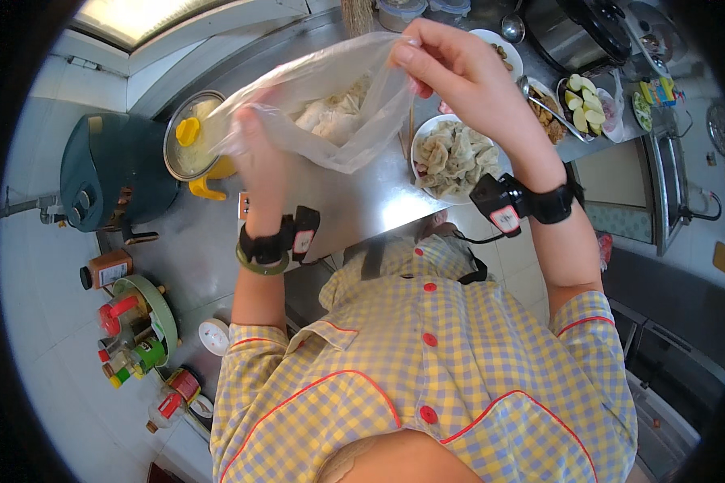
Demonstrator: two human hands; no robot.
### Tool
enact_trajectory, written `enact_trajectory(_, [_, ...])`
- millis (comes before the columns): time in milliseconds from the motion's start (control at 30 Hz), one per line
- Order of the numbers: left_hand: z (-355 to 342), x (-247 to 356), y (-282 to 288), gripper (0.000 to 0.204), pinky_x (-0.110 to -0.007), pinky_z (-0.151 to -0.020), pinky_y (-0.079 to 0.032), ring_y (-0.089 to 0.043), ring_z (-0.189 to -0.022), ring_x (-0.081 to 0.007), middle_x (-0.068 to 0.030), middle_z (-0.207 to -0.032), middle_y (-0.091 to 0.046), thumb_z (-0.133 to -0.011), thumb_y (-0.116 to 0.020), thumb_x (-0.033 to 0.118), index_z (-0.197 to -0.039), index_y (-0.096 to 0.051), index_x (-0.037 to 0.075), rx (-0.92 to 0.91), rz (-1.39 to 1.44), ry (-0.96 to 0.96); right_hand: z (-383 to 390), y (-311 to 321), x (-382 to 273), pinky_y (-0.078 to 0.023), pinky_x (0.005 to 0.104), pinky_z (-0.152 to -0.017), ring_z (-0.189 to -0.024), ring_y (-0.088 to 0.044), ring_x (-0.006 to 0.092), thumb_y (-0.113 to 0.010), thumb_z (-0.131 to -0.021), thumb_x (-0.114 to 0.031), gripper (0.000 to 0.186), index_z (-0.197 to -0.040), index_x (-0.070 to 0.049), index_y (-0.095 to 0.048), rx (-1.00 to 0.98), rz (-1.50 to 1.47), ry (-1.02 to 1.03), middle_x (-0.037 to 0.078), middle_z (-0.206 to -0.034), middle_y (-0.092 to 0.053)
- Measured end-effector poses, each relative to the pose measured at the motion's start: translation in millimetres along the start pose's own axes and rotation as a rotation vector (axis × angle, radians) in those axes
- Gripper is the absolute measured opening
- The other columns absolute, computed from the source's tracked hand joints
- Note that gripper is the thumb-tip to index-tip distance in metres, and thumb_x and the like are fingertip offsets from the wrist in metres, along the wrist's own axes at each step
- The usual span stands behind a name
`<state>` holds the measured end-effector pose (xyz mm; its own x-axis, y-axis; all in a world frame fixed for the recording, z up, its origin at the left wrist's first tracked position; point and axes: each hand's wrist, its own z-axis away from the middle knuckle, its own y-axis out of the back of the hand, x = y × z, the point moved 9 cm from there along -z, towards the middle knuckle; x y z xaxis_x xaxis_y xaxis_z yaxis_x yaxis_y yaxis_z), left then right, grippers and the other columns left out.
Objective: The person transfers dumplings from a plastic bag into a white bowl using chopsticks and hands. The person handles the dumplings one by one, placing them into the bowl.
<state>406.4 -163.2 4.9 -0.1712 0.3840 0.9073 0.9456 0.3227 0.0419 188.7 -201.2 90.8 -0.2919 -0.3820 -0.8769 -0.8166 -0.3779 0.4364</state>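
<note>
Between my hands, above the steel counter, a clear plastic bag point(354, 149) is stretched with its mouth wide. Pale, lumpy food point(334, 117) lies inside it; its exact kind is hard to make out. My right hand point(463, 76) pinches the bag's upper right rim between thumb and fingers. My left hand point(259, 157), blurred, grips the bag's left edge, its fingers partly hidden by the plastic. Below my right hand stands a white bowl point(416, 153) heaped with dumplings point(455, 161).
Left on the counter point(193, 274) stand a lidded pot point(187, 141) with yellow handles, a dark green air fryer point(109, 173) and several seasoning bottles point(125, 354). Toward the right are a plate of cut green-skinned pieces point(584, 105), a dish of brown food point(546, 121) and a large steel pot point(576, 40).
</note>
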Motion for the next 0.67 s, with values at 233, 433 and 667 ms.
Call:
enact_trajectory(233, [32, 105, -54, 0.063, -0.037, -0.100, -0.038, -0.054, -0.112, -0.0243, -0.0173, -0.123, -0.056, -0.098, -0.029, 0.048, -0.123, -0.050, -0.006, -0.255, 0.273, 0.023, 66, 5, -71, -0.043, 0.0251, -0.059, -0.067, -0.056, 0.0135, -0.055, -0.090, -0.012, 0.009, -0.086, -0.004, -0.057, -0.054, -0.121, 0.153, 0.003, -0.072, -0.056])
enact_trajectory(433, [149, 132, -125, 0.023, -0.032, -0.076, -0.046, -0.058, -0.091, -0.0265, -0.0156, -0.096, -0.060, -0.088, -0.048, 0.010, -0.105, -0.058, -0.003, -0.857, 0.208, 0.171, 173, -4, -90, -0.043, 0.0374, -0.057, -0.068, -0.054, 0.0290, -0.062, -0.079, -0.012, 0.009, -0.087, -0.009, -0.057, -0.457, 0.144, 0.209, 0.008, -0.074, -0.053])
enact_trajectory(667, [287, 166, -226, 0.017, -0.036, -0.074, -0.044, -0.054, -0.081, -0.0297, -0.0196, -0.092, -0.060, -0.085, -0.052, 0.006, -0.100, -0.054, -0.003, -1.237, 0.146, 0.170, 318, 52, -55, -0.044, 0.0383, -0.063, -0.074, -0.057, 0.0281, -0.064, -0.081, -0.014, 0.020, -0.101, -0.012, -0.065, -0.257, 0.099, 0.081, 0.008, -0.080, -0.059])
